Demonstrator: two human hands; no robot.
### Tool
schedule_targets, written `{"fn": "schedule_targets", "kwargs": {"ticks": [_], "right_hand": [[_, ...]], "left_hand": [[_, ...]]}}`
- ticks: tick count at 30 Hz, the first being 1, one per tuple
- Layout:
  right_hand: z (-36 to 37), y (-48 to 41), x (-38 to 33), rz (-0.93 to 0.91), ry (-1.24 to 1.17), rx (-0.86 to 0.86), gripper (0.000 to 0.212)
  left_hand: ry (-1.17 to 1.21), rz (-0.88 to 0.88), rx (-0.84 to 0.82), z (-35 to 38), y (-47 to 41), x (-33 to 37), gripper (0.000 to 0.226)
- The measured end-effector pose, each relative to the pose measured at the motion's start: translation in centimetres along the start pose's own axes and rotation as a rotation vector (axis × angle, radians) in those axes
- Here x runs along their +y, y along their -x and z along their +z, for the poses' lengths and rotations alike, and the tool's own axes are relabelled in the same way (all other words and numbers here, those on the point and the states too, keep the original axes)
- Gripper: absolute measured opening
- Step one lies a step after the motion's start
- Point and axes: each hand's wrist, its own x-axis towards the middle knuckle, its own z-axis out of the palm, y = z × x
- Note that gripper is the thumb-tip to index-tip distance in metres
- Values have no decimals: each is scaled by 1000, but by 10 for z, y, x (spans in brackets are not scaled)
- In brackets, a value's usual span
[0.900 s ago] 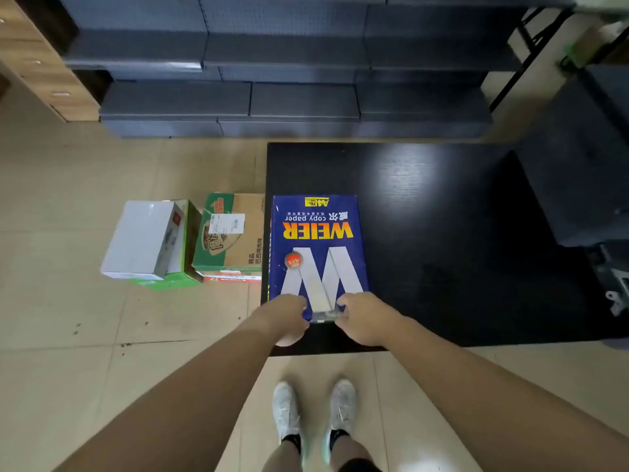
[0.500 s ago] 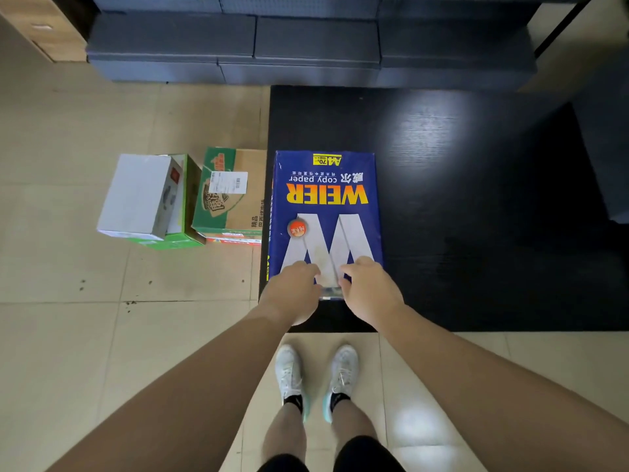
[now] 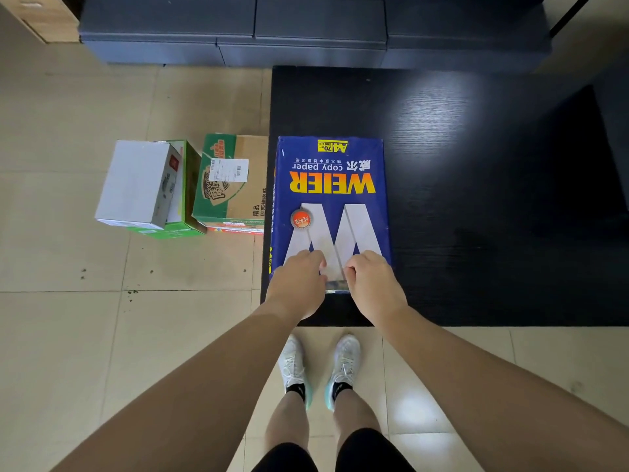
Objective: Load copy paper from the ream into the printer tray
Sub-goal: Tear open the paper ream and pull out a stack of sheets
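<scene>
A blue wrapped ream of copy paper (image 3: 332, 195), printed "WEIER copy paper", lies flat on the front left part of a black table (image 3: 476, 165). Both hands rest on the ream's near end. My left hand (image 3: 297, 282) and my right hand (image 3: 372, 284) each pinch the wrapper on either side of its centre seam, where a small torn flap shows between them. No printer or paper tray is in view.
On the tiled floor left of the table stand a white box (image 3: 138, 183) and a green and brown carton (image 3: 231, 180). Dark grey flat boxes (image 3: 306, 28) are stacked beyond the table. My feet in white shoes (image 3: 320, 366) stand at the table's front edge.
The camera has tilted further down, so the printer at the far right has left the view. Both hands slid slightly up onto the ream's near end and stayed on the wrapper.
</scene>
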Motion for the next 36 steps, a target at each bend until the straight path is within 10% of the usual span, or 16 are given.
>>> {"fn": "schedule_targets", "kwargs": {"ticks": [23, 36], "right_hand": [[25, 70, 18, -277, 28, 8, 22], [43, 68, 24, 123, -102, -119, 19]], "left_hand": [[-55, 215, 143, 21, 51, -7, 29], [87, -36, 81, 60, 53, -9, 26]]}}
